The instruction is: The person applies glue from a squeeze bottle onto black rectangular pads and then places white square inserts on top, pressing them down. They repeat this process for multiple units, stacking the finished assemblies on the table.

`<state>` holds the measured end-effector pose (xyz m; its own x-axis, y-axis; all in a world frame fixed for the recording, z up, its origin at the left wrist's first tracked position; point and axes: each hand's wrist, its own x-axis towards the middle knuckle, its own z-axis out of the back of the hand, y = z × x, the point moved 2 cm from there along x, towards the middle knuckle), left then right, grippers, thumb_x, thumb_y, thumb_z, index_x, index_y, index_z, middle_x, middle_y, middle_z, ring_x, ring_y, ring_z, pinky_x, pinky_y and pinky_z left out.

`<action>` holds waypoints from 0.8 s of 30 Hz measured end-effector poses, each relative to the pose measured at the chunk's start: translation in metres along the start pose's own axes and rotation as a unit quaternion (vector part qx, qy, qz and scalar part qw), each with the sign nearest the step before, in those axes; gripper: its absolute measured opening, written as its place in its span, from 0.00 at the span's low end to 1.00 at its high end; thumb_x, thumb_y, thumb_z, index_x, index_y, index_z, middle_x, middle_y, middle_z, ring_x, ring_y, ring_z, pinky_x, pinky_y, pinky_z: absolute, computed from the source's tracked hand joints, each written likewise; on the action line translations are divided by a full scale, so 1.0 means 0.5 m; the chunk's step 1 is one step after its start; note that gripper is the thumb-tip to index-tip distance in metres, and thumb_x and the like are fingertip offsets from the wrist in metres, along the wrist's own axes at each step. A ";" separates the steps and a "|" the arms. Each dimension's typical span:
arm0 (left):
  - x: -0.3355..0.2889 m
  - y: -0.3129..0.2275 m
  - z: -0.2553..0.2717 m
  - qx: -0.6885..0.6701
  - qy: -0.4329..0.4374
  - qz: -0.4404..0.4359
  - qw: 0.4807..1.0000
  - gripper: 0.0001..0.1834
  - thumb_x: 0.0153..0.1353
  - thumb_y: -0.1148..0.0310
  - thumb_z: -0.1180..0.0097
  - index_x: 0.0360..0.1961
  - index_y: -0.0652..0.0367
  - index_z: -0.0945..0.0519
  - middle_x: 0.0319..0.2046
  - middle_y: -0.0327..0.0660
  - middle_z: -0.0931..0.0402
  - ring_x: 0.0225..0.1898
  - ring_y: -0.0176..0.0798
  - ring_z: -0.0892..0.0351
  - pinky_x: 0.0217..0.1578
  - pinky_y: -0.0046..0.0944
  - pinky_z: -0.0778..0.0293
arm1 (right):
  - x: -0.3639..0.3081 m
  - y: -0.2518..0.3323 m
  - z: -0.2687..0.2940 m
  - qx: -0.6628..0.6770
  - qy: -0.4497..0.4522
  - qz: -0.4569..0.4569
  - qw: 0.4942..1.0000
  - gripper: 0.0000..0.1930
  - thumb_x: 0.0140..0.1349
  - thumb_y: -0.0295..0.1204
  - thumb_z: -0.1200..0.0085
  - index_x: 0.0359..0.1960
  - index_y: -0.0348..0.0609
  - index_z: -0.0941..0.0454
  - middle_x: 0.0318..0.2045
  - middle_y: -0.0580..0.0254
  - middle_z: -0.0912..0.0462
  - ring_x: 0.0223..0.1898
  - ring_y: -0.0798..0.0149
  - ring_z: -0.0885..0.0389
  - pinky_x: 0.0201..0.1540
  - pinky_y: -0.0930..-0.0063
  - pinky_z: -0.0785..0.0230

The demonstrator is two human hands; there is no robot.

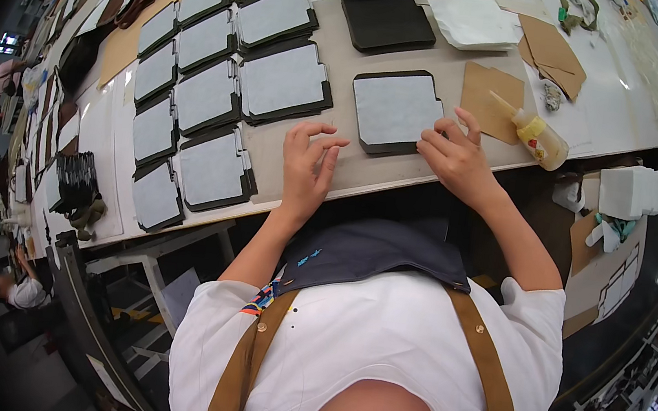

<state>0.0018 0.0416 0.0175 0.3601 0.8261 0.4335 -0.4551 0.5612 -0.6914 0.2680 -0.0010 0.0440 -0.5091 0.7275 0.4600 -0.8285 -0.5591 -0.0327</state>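
A black flat panel [382, 145] with a pale grey sheet [394, 108] on its face lies near the table's front edge. At its lower right edge, the bent thumb and fingertips of my right hand [460, 157] are closed together on the rim; another finger is raised. Left of this panel hovers my left hand [307, 172], fingers apart and slightly curved, with nothing in them. Several stacks of similar grey-faced black panels [283, 81] stand in rows farther left, the closest beside my left hand.
Behind the panel are a plain black stack [386, 22] and a pile of white sheets [474, 24]. To the right, a yellowish squeeze bottle [546, 143] lies beside brown card [492, 102]. More brown pieces [553, 56] lie beyond. Dark strips [79, 179] hang at the table's left.
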 end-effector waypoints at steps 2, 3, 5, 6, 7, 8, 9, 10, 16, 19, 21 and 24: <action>-0.002 -0.002 -0.001 -0.012 -0.007 0.011 1.000 0.07 0.66 0.73 0.42 0.41 0.57 0.14 0.48 0.42 0.23 0.55 0.49 0.29 0.58 0.49 0.35 | 0.002 0.000 0.001 -0.005 0.002 0.007 1.000 0.03 0.52 0.24 0.43 0.29 0.46 0.22 0.35 0.72 0.23 0.48 0.68 0.23 0.74 0.53 0.52; -0.003 -0.003 -0.001 -0.017 -0.006 0.013 1.000 0.07 0.66 0.73 0.42 0.41 0.57 0.14 0.47 0.42 0.23 0.54 0.49 0.29 0.58 0.48 0.35 | 0.002 0.000 0.001 -0.007 0.003 0.011 1.000 0.03 0.52 0.24 0.43 0.29 0.46 0.22 0.35 0.72 0.23 0.47 0.68 0.23 0.74 0.53 0.52; -0.003 -0.004 -0.001 -0.026 -0.005 0.015 1.000 0.07 0.66 0.73 0.43 0.41 0.57 0.14 0.46 0.41 0.22 0.51 0.48 0.28 0.56 0.48 0.34 | 0.003 0.001 0.001 -0.009 0.003 0.010 1.000 0.03 0.51 0.25 0.43 0.28 0.46 0.22 0.35 0.71 0.23 0.47 0.68 0.23 0.74 0.54 0.51; -0.003 -0.006 -0.001 -0.030 -0.005 0.014 0.999 0.07 0.66 0.74 0.42 0.40 0.58 0.14 0.45 0.42 0.22 0.51 0.48 0.27 0.55 0.47 0.33 | 0.003 0.001 0.001 -0.011 0.004 0.010 1.000 0.03 0.51 0.25 0.43 0.28 0.46 0.22 0.35 0.71 0.23 0.47 0.68 0.23 0.73 0.54 0.51; -0.001 -0.009 -0.001 -0.034 -0.004 0.015 0.999 0.06 0.65 0.74 0.42 0.40 0.58 0.14 0.44 0.42 0.22 0.50 0.48 0.27 0.53 0.46 0.33 | 0.004 0.001 0.001 -0.009 0.004 0.009 1.000 0.03 0.51 0.25 0.43 0.29 0.46 0.22 0.35 0.71 0.23 0.47 0.68 0.23 0.73 0.54 0.51; 0.001 -0.011 -0.002 -0.037 -0.003 0.015 0.999 0.06 0.65 0.74 0.42 0.40 0.58 0.14 0.43 0.42 0.22 0.49 0.48 0.27 0.52 0.45 0.32 | 0.004 0.000 0.001 -0.008 0.004 0.008 1.000 0.03 0.52 0.25 0.43 0.29 0.46 0.22 0.35 0.71 0.23 0.47 0.68 0.23 0.73 0.54 0.50; 0.001 -0.011 -0.002 -0.038 -0.009 0.010 0.999 0.06 0.66 0.73 0.42 0.40 0.58 0.14 0.42 0.42 0.22 0.46 0.46 0.26 0.49 0.43 0.31 | 0.005 0.000 0.000 -0.007 0.004 0.006 1.000 0.03 0.52 0.25 0.43 0.29 0.46 0.22 0.34 0.71 0.23 0.47 0.68 0.23 0.73 0.54 0.50; 0.002 -0.009 -0.004 -0.039 -0.017 0.003 0.999 0.06 0.67 0.73 0.43 0.40 0.58 0.14 0.40 0.41 0.21 0.44 0.44 0.24 0.46 0.41 0.29 | 0.006 -0.001 0.000 -0.002 0.007 0.002 1.000 0.04 0.52 0.24 0.43 0.29 0.46 0.22 0.35 0.71 0.23 0.47 0.68 0.23 0.72 0.54 0.50; -0.010 0.011 -0.027 -0.294 0.078 0.187 0.934 0.16 0.76 0.63 0.50 0.45 0.65 0.16 0.32 0.41 0.16 0.28 0.31 0.22 0.29 0.30 0.28 | 0.018 -0.021 0.009 0.088 -0.026 -0.072 0.993 0.10 0.50 0.22 0.36 0.33 0.48 0.22 0.35 0.71 0.21 0.46 0.66 0.22 0.68 0.55 0.46; 0.034 0.001 -0.022 -0.402 0.130 0.323 0.847 0.23 0.77 0.58 0.53 0.53 0.71 0.21 0.32 0.43 0.16 0.26 0.29 0.21 0.26 0.28 0.28 | 0.030 -0.018 0.039 0.101 -0.054 -0.086 0.990 0.12 0.48 0.21 0.34 0.34 0.49 0.21 0.35 0.72 0.20 0.44 0.65 0.21 0.65 0.56 0.45; 0.079 -0.010 -0.019 -0.447 0.167 0.388 0.789 0.31 0.75 0.53 0.48 0.62 0.75 0.29 0.31 0.43 0.17 0.26 0.29 0.20 0.25 0.27 0.29 | 0.036 0.000 0.060 0.104 -0.063 -0.084 0.989 0.12 0.48 0.22 0.33 0.33 0.49 0.22 0.34 0.72 0.20 0.44 0.65 0.21 0.64 0.57 0.44; 0.110 0.028 -0.054 -0.328 0.201 0.373 0.844 0.27 0.74 0.54 0.46 0.59 0.70 0.27 0.30 0.40 0.18 0.25 0.26 0.24 0.25 0.26 0.30 | 0.024 0.031 0.062 0.133 -0.019 -0.060 0.989 0.12 0.48 0.21 0.34 0.33 0.49 0.22 0.35 0.72 0.20 0.43 0.65 0.22 0.64 0.56 0.44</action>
<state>0.0371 0.0935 0.0162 0.4807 0.7786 -0.4033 -0.1751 -0.3655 -0.9142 0.2563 -0.0134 0.0766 -0.3983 0.7822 0.4791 -0.7892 -0.5584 0.2556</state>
